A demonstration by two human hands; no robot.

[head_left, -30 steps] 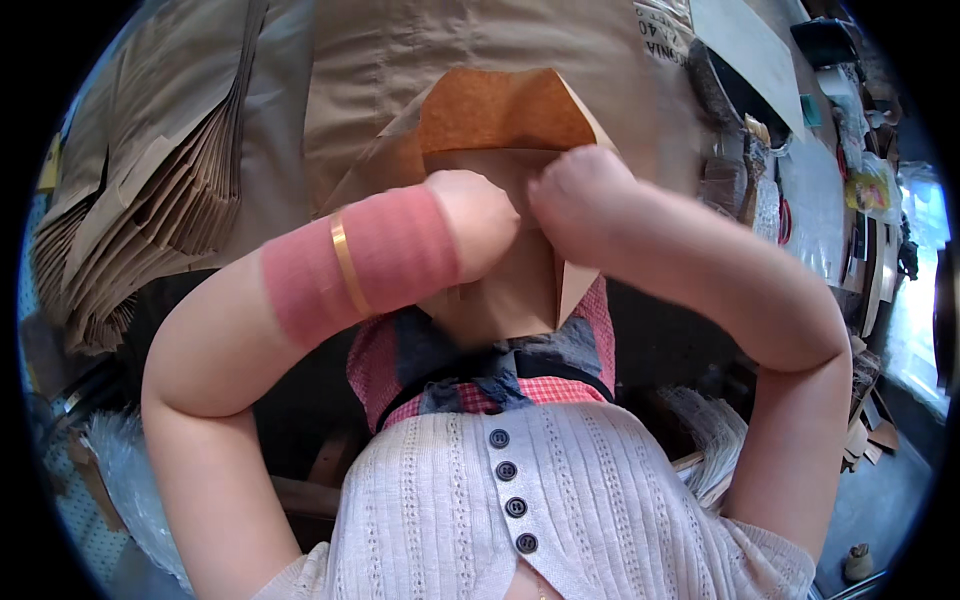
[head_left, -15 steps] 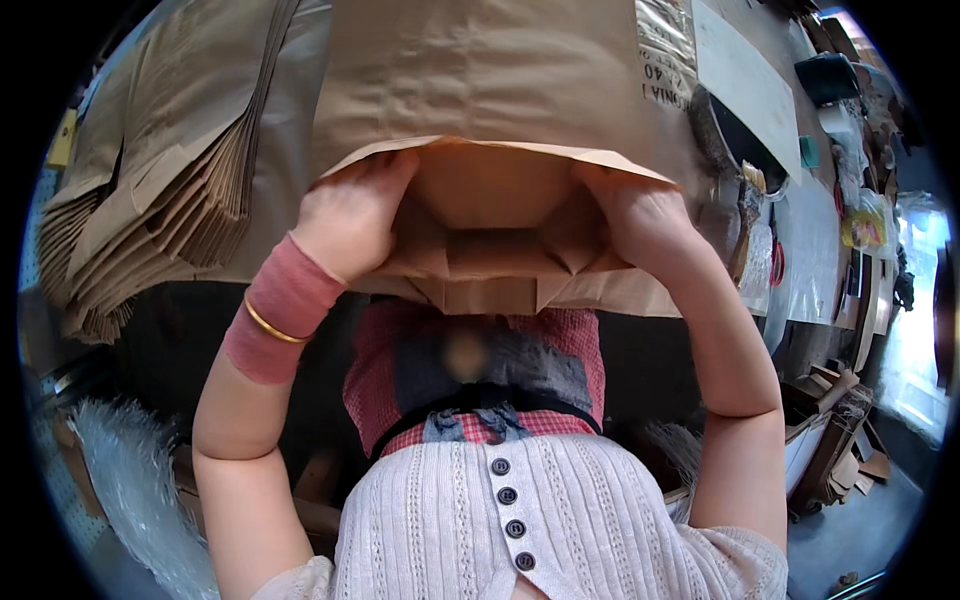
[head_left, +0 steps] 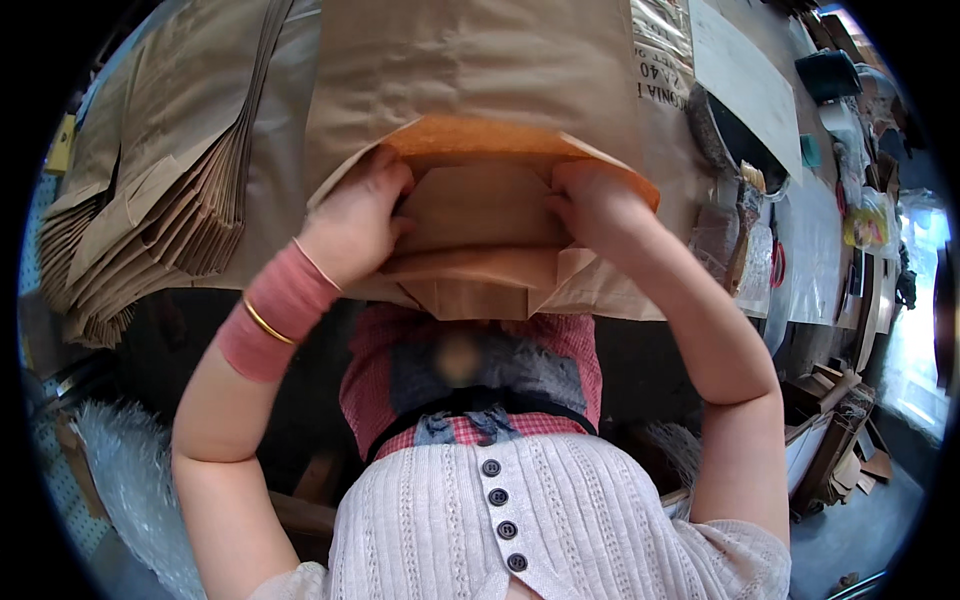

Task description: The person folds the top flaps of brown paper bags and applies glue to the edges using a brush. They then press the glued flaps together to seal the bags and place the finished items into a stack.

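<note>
A large brown kraft paper bag (head_left: 475, 60) lies flat in front of me, its folded end spread into a wide mouth facing me. My left hand (head_left: 362, 212) is in the left corner of that mouth, slightly blurred, its fingers curled against the paper. In the right corner, my right hand (head_left: 602, 203) has its fingers bent inward on the paper. The upper lip of the mouth is raised and glows orange inside. Creased flaps of the lower lip hang at the table's near edge. Parts of both hands' fingers are hidden by the paper.
A fanned stack of brown paper bags (head_left: 170, 200) lies at the left. On the right are a brush (head_left: 748, 215), red-handled scissors (head_left: 778, 262), a dark curved container (head_left: 735, 130) and a pale sheet (head_left: 745, 80). White plastic strands (head_left: 135, 490) hang at lower left.
Both hands have moved inward and deeper into the bag's mouth. The upper lip has lifted and shows its orange-lit inner face; the lower flaps have folded further down toward me.
</note>
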